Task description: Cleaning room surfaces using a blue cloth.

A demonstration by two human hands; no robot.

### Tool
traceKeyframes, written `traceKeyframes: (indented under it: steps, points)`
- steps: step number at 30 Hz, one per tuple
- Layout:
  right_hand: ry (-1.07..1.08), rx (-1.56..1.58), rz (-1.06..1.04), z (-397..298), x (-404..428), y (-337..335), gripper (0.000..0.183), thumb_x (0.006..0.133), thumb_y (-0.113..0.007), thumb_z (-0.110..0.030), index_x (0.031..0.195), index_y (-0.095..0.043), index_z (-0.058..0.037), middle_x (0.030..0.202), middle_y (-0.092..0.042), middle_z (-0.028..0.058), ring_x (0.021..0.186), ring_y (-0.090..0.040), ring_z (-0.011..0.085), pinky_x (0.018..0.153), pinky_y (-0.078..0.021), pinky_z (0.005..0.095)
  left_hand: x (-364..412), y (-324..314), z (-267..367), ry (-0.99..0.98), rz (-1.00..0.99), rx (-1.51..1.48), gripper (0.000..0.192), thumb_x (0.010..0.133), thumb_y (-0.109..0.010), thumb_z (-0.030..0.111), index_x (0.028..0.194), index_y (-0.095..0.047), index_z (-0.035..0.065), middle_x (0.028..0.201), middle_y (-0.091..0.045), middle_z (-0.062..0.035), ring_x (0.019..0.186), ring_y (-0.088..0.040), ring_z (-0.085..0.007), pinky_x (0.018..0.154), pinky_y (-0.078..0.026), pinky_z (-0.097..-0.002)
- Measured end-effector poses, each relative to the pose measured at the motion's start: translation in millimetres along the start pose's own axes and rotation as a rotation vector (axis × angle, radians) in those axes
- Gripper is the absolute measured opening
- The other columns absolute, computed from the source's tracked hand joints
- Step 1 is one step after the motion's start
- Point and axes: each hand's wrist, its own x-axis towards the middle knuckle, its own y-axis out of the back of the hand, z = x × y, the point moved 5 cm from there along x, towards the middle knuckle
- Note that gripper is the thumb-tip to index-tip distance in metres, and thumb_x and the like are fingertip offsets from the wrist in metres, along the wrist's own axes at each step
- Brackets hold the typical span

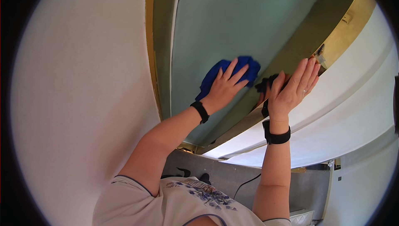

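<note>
My left hand (227,85) presses a crumpled blue cloth (212,74) flat against a grey-green panel (218,23), fingers spread over it. The panel's edge is bordered by a shiny olive-gold frame (314,17). My right hand (290,85) rests with its palm towards the frame's outer edge, fingers straight and thumb apart, holding nothing. A dark reflection of a hand shows in the frame beside it. Both wrists wear black bands.
A pale wall (87,54) rises at the left, up to a narrow gold trim (151,39). White panelling (343,101) curves along the right. Below are a grey floor (224,170), a dark cable (244,184) and a white quilted item (301,218).
</note>
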Motion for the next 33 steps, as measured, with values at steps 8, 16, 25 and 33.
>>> traceKeyframes:
  steps: [8,16,25,33]
  points:
    - [0.008,0.01,-0.003,0,0,0,0.051,0.088,-0.053,-0.016,0.135,-0.042,0.0017,0.143,-0.038,0.0178,0.136,-0.029,0.035,0.112,-0.0157,0.047,122,45,10,0.003,0.367,-0.001,0.022,0.08,-0.066,0.016,0.102,-0.067,0.0162,0.142,-0.038,-0.0059,0.138,-0.017,-0.0363,0.092,-0.033,-0.0697]
    - [-0.002,0.047,-0.022,2,-1,-2,0.052,0.091,-0.052,-0.019,0.137,-0.04,0.0004,0.145,-0.036,0.0174,0.138,-0.027,0.0344,0.112,-0.0139,0.0469,61,4,15,0.051,0.209,-0.017,0.019,0.084,-0.06,0.019,0.1,-0.069,0.0155,0.142,-0.038,-0.0062,0.139,-0.016,-0.0346,0.094,-0.035,-0.0644]
    - [0.004,0.075,-0.059,3,-2,-3,0.052,0.091,-0.051,-0.017,0.139,-0.038,-0.0002,0.146,-0.034,0.0169,0.138,-0.025,0.0338,0.112,-0.0133,0.0471,-40,-52,10,0.098,-0.068,-0.011,0.019,0.086,-0.057,0.02,0.101,-0.065,0.013,0.141,-0.037,-0.0103,0.136,-0.019,-0.0398,0.093,-0.038,-0.0624]
    - [0.003,0.093,-0.066,6,-1,-6,0.052,0.091,-0.051,-0.015,0.139,-0.038,0.0,0.147,-0.033,0.016,0.139,-0.024,0.0336,0.112,-0.0128,0.047,-86,-50,19,0.175,-0.172,-0.11,0.02,0.082,-0.06,0.007,0.101,-0.064,0.0084,0.138,-0.038,-0.0132,0.137,-0.018,-0.0378,0.098,-0.036,-0.0612]
